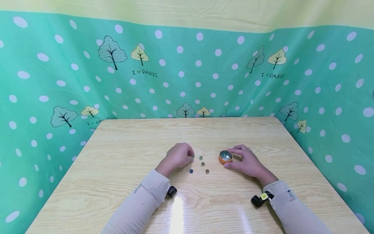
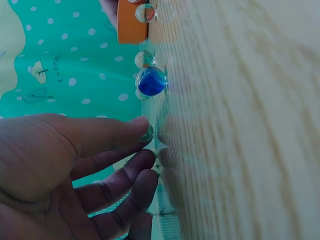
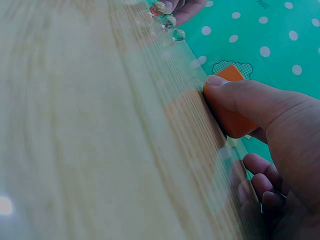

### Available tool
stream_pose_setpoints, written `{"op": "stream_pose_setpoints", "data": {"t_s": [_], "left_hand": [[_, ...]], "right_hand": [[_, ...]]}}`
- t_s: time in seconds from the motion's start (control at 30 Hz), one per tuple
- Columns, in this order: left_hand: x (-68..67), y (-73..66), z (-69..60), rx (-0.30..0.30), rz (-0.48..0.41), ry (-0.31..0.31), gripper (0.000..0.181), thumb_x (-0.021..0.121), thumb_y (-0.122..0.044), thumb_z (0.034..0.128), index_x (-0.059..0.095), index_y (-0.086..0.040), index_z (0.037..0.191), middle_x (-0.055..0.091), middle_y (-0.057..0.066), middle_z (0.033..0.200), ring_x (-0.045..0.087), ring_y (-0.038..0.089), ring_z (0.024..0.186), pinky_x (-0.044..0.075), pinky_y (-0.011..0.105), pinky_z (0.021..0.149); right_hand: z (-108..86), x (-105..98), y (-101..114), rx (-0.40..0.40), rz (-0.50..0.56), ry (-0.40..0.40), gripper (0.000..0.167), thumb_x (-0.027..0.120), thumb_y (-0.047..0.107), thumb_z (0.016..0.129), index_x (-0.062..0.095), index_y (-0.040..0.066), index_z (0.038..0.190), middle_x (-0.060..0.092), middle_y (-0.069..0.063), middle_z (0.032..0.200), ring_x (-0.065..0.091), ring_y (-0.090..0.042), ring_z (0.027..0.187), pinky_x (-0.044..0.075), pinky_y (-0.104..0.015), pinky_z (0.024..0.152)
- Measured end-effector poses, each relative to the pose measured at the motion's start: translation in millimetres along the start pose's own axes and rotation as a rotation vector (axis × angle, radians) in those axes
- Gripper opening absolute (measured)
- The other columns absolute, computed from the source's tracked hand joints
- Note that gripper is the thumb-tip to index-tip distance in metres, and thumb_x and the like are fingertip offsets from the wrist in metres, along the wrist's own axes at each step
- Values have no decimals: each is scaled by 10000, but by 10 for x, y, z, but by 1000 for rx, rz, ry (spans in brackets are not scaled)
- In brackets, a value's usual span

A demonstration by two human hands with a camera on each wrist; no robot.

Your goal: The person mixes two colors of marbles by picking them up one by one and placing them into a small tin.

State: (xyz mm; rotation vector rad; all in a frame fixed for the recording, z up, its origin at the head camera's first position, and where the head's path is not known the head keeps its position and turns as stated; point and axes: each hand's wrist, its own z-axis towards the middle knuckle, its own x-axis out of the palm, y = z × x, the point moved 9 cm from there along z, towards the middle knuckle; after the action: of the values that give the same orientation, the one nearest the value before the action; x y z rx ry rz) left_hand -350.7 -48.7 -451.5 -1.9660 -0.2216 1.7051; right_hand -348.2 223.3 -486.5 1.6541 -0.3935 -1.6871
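Pale sleeves (image 1: pixel 138 201) lie nearest my view; past them, the left hand (image 1: pixel 179 155) pinches a green marble (image 2: pixel 148 133) low over the table (image 1: pixel 140 136), while the right hand (image 1: pixel 246 160) clamps an orange container (image 1: pixel 223 162) resting there (contents unclear to me). Three loose marbles (image 1: pixel 203 164) sit between the hands, a blue marble (image 1: pixel 191 171) nearer me.
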Motion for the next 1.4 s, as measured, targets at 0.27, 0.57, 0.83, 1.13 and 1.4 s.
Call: {"op": "stream_pose_setpoints", "data": {"t_s": [0.27, 0.57, 0.83, 1.13, 1.4], "left_hand": [[-18, -5, -3, -2, 0, -9, 90, 788, -287, 922, 757, -229, 861, 685, -95, 837, 606, 111, 733, 493, 318, 665], [-54, -57, -20, -4, -19, -25, 156, 756, -307, 959, 738, -205, 842, 661, -65, 795, 600, 133, 684, 474, 322, 618], [-62, -149, -31, 21, -13, -1, 157, 691, -277, 1009, 756, -166, 919, 654, -53, 811, 587, 125, 661, 478, 309, 616], [-76, -272, -13, 52, -14, 7, 179, 637, -284, 1044, 749, -159, 983, 648, -57, 856, 570, 115, 669, 476, 298, 630], [-97, -369, 16, 61, -37, 1, 200, 622, -289, 1053, 755, -141, 1033, 661, -48, 870, 561, 122, 657, 471, 304, 614]], "right_hand": [[-5, 1, 4, 18, 1, 2, 668, 896, 577, 724, 712, 304, 1306, 539, -30, 1323, 451, -313, 1297, 375, -641, 1073], [-14, -22, 43, -4, -8, -5, 662, 900, 565, 728, 717, 291, 1301, 548, -47, 1330, 456, -314, 1288, 379, -631, 1071], [-10, -21, 38, -26, -18, -14, 678, 895, 582, 723, 717, 283, 1305, 553, -50, 1317, 465, -315, 1275, 392, -635, 1054], [-4, -7, 35, -18, -25, -11, 680, 887, 597, 726, 718, 284, 1305, 555, -47, 1329, 467, -316, 1281, 392, -629, 1054], [-6, -13, 39, -12, -22, -7, 676, 890, 589, 727, 718, 287, 1306, 552, -47, 1330, 463, -316, 1286, 387, -629, 1063]]}}
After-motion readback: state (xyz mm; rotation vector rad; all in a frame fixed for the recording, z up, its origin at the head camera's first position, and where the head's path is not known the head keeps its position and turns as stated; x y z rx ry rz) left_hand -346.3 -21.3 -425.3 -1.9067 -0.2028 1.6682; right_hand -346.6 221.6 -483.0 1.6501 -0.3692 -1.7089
